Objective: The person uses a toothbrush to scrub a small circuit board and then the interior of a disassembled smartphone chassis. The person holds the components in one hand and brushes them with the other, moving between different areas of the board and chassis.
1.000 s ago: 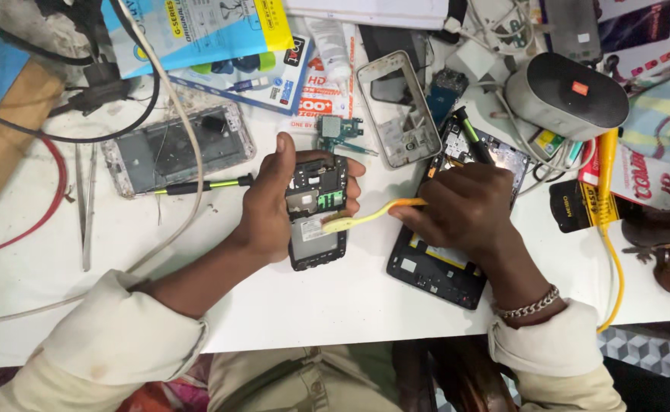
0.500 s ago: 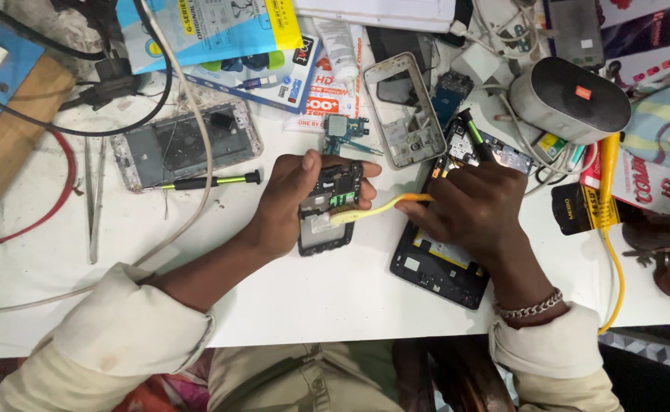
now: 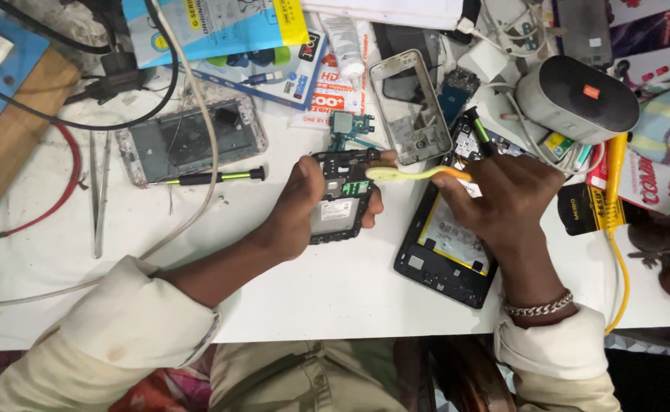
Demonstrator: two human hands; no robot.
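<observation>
My left hand [image 3: 298,210] grips an opened black phone body [image 3: 339,197] with its circuit board showing, held just above the white table. My right hand [image 3: 506,197] pinches a thin yellow pry tool [image 3: 411,174] whose tip lies across the top of that phone body. Under my right hand a second opened phone [image 3: 443,246], black-framed with a pale battery, lies flat on the table. A small loose circuit board [image 3: 348,126] sits just beyond the held phone.
A grey phone frame with cracked glass [image 3: 190,140] and a black-and-green screwdriver [image 3: 216,177] lie to the left, tweezers [image 3: 100,191] further left. A silver phone frame [image 3: 410,107], a grey speaker [image 3: 577,99], a yellow cable [image 3: 617,229] and packaging crowd the back and right.
Both hands have shifted slightly up and away from me with the phone body. The yellow tool now lies flatter across the phone's top edge.
</observation>
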